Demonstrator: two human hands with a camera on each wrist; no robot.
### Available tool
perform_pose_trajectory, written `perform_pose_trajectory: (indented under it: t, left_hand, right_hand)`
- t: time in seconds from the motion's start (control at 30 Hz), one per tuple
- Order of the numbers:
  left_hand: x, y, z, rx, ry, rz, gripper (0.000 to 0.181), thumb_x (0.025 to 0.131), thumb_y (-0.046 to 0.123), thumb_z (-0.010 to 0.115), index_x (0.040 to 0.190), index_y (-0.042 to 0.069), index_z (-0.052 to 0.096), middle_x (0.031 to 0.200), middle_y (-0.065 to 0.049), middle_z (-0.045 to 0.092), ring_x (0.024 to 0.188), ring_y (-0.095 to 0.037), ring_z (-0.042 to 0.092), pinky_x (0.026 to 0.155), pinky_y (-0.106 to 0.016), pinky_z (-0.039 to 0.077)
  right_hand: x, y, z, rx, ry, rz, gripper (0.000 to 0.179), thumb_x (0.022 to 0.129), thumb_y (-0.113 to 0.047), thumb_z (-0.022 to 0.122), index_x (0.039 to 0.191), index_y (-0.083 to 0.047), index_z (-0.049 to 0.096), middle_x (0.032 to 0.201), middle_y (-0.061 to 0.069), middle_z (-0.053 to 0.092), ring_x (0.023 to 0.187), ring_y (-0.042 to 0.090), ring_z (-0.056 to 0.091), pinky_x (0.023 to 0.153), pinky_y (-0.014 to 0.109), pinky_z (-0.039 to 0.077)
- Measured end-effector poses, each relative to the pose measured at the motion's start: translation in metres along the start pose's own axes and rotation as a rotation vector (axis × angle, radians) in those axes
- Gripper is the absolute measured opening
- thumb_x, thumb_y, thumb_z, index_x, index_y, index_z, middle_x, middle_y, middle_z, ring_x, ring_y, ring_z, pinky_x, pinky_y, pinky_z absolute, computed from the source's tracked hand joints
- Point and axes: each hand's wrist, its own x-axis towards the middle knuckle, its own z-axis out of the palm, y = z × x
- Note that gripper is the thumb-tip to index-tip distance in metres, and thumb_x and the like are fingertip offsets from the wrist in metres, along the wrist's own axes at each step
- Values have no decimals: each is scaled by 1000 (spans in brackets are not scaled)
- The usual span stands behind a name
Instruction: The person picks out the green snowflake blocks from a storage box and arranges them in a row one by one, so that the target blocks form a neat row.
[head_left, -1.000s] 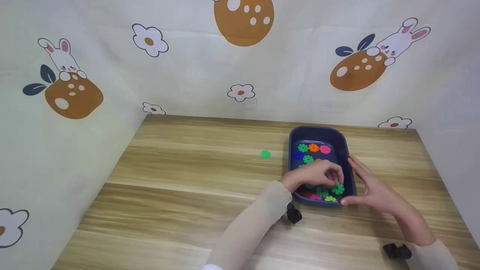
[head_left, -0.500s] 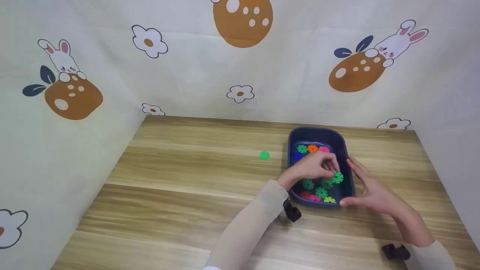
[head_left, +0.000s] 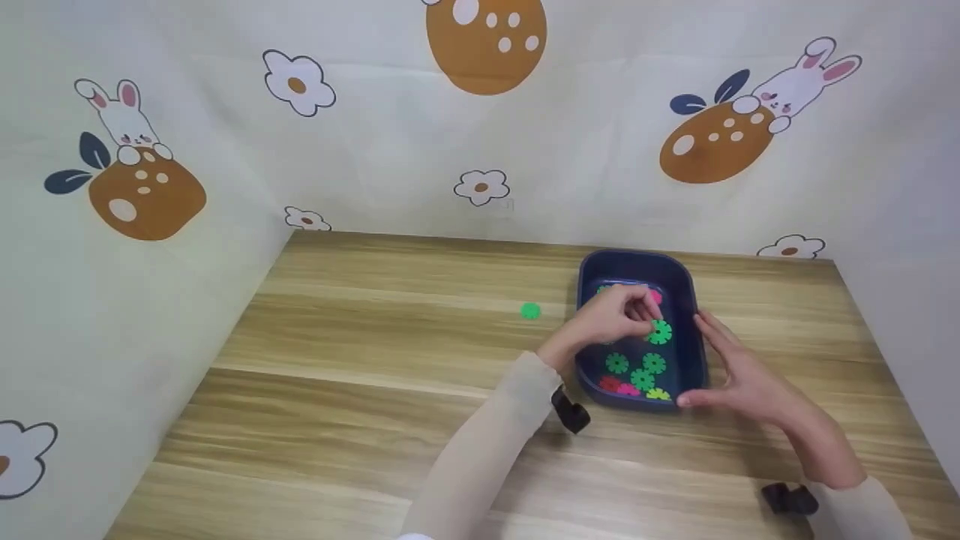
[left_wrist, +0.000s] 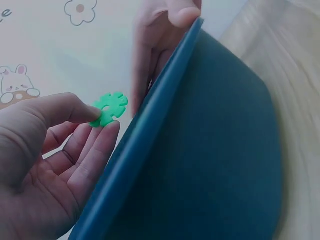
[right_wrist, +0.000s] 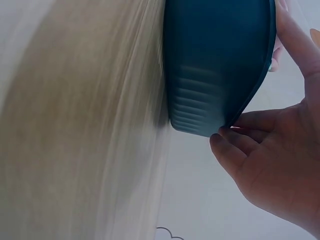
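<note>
My left hand (head_left: 611, 315) is over the dark blue bin (head_left: 643, 405). Its thumb and fingertips pinch a green snowflake disc (head_left: 659, 332), a flat plastic piece with a notched edge. In the left wrist view that disc (left_wrist: 111, 108) is tilted above the bin's rim. On the bin's right side my right hand (head_left: 754, 382) rests with fingers extended along the outer wall and thumb at the near corner. Inside lie more discs: several green ones (head_left: 643, 379), a red one (head_left: 610, 385), a pink one (head_left: 628, 390) and a yellow one (head_left: 658, 394). My left hand covers others.
One loose green disc (head_left: 530, 310) lies on the wooden table (head_left: 360, 330), left of the bin. A pale cloth printed with rabbits and flowers (head_left: 481, 187) hangs behind the table and along its sides. Each wrist wears a black mount (head_left: 570, 412).
My left hand has lifted the green disc from the bin's near right part and carried it up and leftward, toward the far end. My right hand has stayed at the bin's side.
</note>
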Motion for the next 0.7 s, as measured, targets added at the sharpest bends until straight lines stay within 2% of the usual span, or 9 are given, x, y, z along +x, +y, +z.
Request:
perform_pose_trajectory:
  t: [0.23, 0.43, 0.57, 0.7]
  left_hand:
    - [-6, -2, -13, -34, 55, -22, 11, 87, -1, 67, 98, 0, 67, 89, -6, 67, 74, -2, 57, 70, -14, 53]
    - [-11, -5, -25, -89, 82, -45, 12, 88, -3, 65, 100, -1, 66, 90, -6, 65, 74, -4, 57, 67, -16, 54]
    - [-15, -7, -33, -125, 106, -72, 12, 89, -2, 64, 100, 0, 66, 91, -5, 64, 74, -6, 57, 68, -17, 53]
    - [-19, -10, -42, -162, 138, -100, 11, 90, -1, 65, 101, -1, 65, 90, -3, 61, 77, -8, 57, 71, -19, 56]
  right_hand:
    - [0, 0, -1, 5, -10, 11, 117, 71, -31, 90, 156, 3, 17, 162, 33, 12, 144, 58, 18, 109, 76, 21]
    - [0, 0, -2, 12, -17, 8, 117, 71, -29, 90, 156, 4, 17, 162, 33, 11, 145, 58, 17, 109, 76, 21]
    - [0, 0, -3, 5, -16, 13, 117, 71, -30, 90, 156, 4, 17, 162, 33, 12, 144, 59, 17, 109, 76, 21]
    - [-1, -1, -3, -6, -21, 22, 118, 71, -31, 90, 157, 2, 16, 162, 32, 11, 144, 59, 17, 109, 76, 21]
